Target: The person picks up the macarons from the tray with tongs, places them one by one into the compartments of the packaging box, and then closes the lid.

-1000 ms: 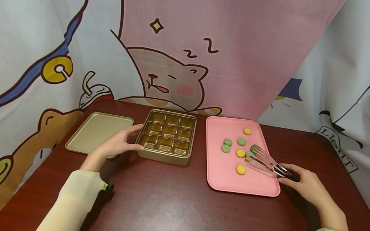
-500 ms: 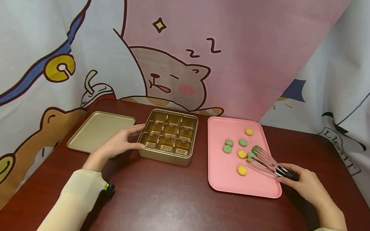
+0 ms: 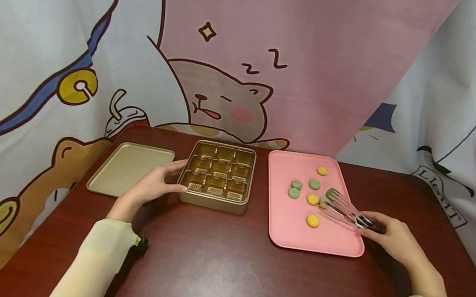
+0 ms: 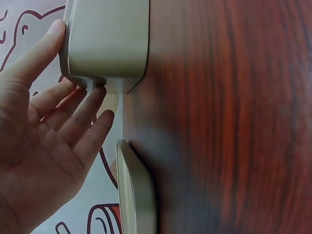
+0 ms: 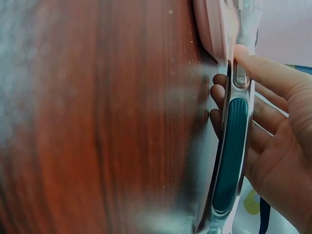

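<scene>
In the head view, my left hand (image 3: 155,184) rests its thumb and fingertips against the left side of a gold square tin (image 3: 212,201). The left wrist view shows the fingers nearly straight, their tips on the tin (image 4: 109,39). A brown plastic insert (image 3: 219,168) divides the tin into several compartments. My right hand (image 3: 394,237) grips metal tongs (image 3: 348,212) by teal-inlaid handles (image 5: 231,156). The tongs' tines lie over the right part of a pink tray (image 3: 294,234), around a green macaron (image 3: 331,193). Other small macarons, green (image 3: 314,184) and yellow (image 3: 313,220), lie scattered there.
The tin's flat gold lid (image 3: 121,169) lies left of the tin, partly behind my left wrist. Everything stands on a dark red-brown wooden table (image 3: 215,264). A cartoon-printed cloth (image 3: 319,69) hangs close behind the table's far edge.
The whole head view has shifted slightly, moving the scene a little to the right in it. Both hands, the tongs, the tin and the macarons keep their places relative to each other.
</scene>
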Available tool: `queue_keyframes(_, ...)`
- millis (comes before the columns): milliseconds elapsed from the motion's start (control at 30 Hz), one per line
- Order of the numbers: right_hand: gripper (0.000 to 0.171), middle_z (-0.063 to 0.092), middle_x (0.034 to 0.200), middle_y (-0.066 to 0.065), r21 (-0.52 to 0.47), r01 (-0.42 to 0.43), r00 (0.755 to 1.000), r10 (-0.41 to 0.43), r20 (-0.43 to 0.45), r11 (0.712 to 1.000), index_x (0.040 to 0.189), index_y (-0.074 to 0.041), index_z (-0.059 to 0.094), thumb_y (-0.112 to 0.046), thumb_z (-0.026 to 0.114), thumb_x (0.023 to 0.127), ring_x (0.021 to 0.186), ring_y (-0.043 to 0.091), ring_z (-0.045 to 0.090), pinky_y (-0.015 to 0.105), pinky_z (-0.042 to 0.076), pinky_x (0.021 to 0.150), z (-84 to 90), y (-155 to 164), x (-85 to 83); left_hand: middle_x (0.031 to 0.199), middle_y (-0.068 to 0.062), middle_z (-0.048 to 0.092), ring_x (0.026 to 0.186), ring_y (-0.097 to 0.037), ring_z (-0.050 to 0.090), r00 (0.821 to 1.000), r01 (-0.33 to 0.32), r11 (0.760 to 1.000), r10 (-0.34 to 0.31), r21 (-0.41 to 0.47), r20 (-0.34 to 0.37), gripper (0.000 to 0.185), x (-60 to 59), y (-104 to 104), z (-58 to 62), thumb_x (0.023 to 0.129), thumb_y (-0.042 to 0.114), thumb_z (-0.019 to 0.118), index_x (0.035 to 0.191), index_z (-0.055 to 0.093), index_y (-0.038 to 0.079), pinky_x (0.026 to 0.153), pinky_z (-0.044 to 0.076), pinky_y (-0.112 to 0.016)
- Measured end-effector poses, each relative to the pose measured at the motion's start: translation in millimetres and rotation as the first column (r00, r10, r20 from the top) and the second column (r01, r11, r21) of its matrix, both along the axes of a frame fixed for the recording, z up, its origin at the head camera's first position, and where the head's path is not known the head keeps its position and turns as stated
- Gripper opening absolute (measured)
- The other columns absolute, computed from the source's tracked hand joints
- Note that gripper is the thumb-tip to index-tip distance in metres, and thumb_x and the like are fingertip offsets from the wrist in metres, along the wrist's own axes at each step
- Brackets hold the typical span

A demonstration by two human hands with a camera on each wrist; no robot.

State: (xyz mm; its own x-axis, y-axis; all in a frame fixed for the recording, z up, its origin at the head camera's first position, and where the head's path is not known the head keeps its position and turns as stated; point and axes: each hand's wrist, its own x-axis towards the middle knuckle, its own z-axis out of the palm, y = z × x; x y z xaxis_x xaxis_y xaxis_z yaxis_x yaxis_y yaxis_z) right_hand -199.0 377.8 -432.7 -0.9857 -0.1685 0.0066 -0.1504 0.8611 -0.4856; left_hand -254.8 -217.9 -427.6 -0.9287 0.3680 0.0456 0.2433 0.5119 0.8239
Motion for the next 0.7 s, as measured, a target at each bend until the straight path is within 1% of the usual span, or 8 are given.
queue_keyframes(133, 0.055, 0.064, 0.125, 0.031, -0.005, -0.002, 1.0, 0.002, -0.009, 1.0, 0.131, 0.0, 0.062, -0.035, 0.074, 0.089, 0.109, 0.047, 0.061, 0.066, 0.049, 0.088, -1.4, 0.5, 0.8, 0.162, -0.02, 0.031, 0.141, -0.041, 0.043, 1.0, 0.0, 1.0, 0.0, 0.0, 0.004, 0.08, 0.6, 0.6, -0.4, 0.088, 0.013, 0.077, 0.153, 0.034, -0.001, 0.113, 0.037, -0.057)
queue_keyframes(167, 0.054, 0.064, 0.124, 0.03, -0.005, -0.005, 1.0, 0.005, -0.016, 1.0, 0.13, -0.001, 0.062, -0.034, 0.075, 0.089, 0.109, 0.046, 0.062, 0.063, 0.051, 0.088, -1.8, 0.8, 0.7, 0.162, -0.02, 0.031, 0.141, -0.041, 0.043, 1.0, -0.001, 1.0, 0.001, 0.0, 0.005, 0.08, 0.6, 0.6, -0.8, 0.088, 0.013, 0.077, 0.153, 0.034, -0.001, 0.114, 0.036, -0.057)
queue_keyframes(267, 0.051, 0.067, 0.122, 0.027, 0.005, -0.012, 0.999, 0.012, -0.041, 1.0, 0.128, -0.003, 0.065, -0.033, 0.076, 0.088, 0.107, 0.043, 0.064, 0.045, 0.056, 0.082, -2.8, 2.2, 0.3, 0.162, -0.019, 0.03, 0.142, -0.041, 0.042, 1.0, -0.001, 1.0, 0.001, 0.005, 0.005, 0.08, 0.1, 0.2, -2.6, 0.088, 0.013, 0.077, 0.154, 0.034, 0.0, 0.115, 0.034, -0.058)
queue_keyframes(367, 0.049, 0.068, 0.121, 0.026, 0.01, -0.018, 0.998, 0.018, -0.055, 1.0, 0.127, -0.003, 0.066, -0.032, 0.077, 0.088, 0.106, 0.042, 0.065, 0.041, 0.055, 0.08, -3.3, 3.1, -0.1, 0.162, -0.019, 0.03, 0.142, -0.041, 0.042, 1.0, -0.001, 1.0, 0.001, 0.008, 0.002, 0.08, -0.2, -0.1, -3.6, 0.087, 0.014, 0.077, 0.153, 0.035, -0.001, 0.116, 0.032, -0.058)
queue_keyframes(400, 0.049, 0.068, 0.121, 0.026, 0.008, -0.018, 0.998, 0.019, -0.055, 1.0, 0.127, -0.003, 0.066, -0.032, 0.076, 0.088, 0.107, 0.042, 0.064, 0.043, 0.055, 0.081, -3.3, 3.1, 0.1, 0.162, -0.019, 0.03, 0.142, -0.041, 0.041, 1.0, -0.002, 1.0, 0.002, 0.008, 0.003, 0.08, -0.2, -0.2, -3.7, 0.087, 0.014, 0.077, 0.153, 0.035, -0.001, 0.116, 0.032, -0.058)
queue_keyframes(500, 0.051, 0.066, 0.123, 0.029, 0.0, -0.016, 0.999, 0.016, -0.048, 1.0, 0.128, -0.001, 0.065, -0.032, 0.075, 0.089, 0.11, 0.045, 0.063, 0.059, 0.052, 0.086, -2.9, 2.3, 1.2, 0.162, -0.019, 0.03, 0.142, -0.041, 0.041, 1.0, -0.001, 1.0, 0.001, -0.001, 0.0, 0.079, 0.3, 0.0, -3.0, 0.088, 0.015, 0.077, 0.153, 0.035, -0.001, 0.115, 0.033, -0.059)
queue_keyframes(600, 0.052, 0.065, 0.124, 0.03, 0.001, -0.004, 0.999, 0.004, -0.047, 1.0, 0.128, 0.0, 0.064, -0.033, 0.075, 0.089, 0.11, 0.046, 0.061, 0.065, 0.049, 0.089, -1.9, 1.1, 2.3, 0.162, -0.02, 0.029, 0.142, -0.042, 0.041, 1.0, 0.0, 1.0, 0.0, -0.007, -0.001, 0.079, 0.5, 0.1, -2.5, 0.088, 0.015, 0.076, 0.153, 0.034, -0.002, 0.115, 0.033, -0.059)
queue_keyframes(700, 0.052, 0.066, 0.122, 0.03, 0.011, 0.006, 0.998, -0.005, -0.06, 1.0, 0.127, 0.0, 0.066, -0.033, 0.076, 0.089, 0.11, 0.046, 0.062, 0.066, 0.049, 0.089, -1.0, 0.5, 2.7, 0.163, -0.02, 0.029, 0.143, -0.042, 0.04, 1.0, -0.001, 1.0, 0.001, -0.008, 0.002, 0.079, 0.7, -0.1, -2.4, 0.088, 0.015, 0.076, 0.154, 0.034, -0.001, 0.115, 0.034, -0.059)
